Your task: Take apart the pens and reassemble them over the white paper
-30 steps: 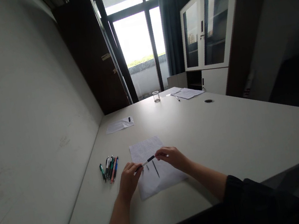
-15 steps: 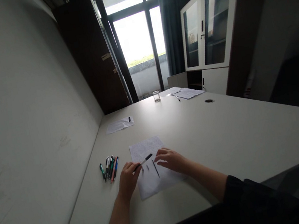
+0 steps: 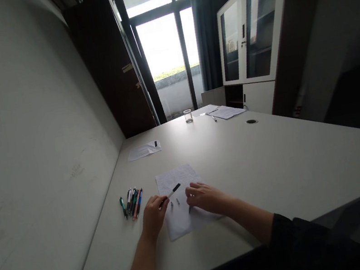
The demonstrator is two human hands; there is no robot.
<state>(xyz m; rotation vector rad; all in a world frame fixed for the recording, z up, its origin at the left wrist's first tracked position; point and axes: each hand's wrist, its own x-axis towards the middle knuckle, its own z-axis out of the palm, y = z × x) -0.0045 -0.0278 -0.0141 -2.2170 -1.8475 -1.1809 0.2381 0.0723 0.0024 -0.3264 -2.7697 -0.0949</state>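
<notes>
My left hand [image 3: 153, 213] is closed around a pen barrel [image 3: 173, 191], white in the middle with a black end that points up and to the right. My right hand [image 3: 204, 197] is closed, its fingertips pinching a thin dark pen refill [image 3: 190, 210]; only the refill's lower tip shows below the fingers. Both hands are over a sheet of paper [image 3: 182, 229] with writing on its upper part. Between them on the sheet lie two small pen parts, a tip piece [image 3: 171, 203] and another short piece [image 3: 177, 201].
Several pens [image 3: 135, 202] lie in a group to the left on the white table [image 3: 257, 163]. Farther back are a paper with a small dark item [image 3: 144, 150], a glass [image 3: 188, 116], stacked papers [image 3: 227, 111] with a pen [image 3: 214, 118], and a cable hole [image 3: 251, 121].
My right hand has come down onto the refill, its fingers closing over it. My left hand with the pen barrel has shifted slightly left.
</notes>
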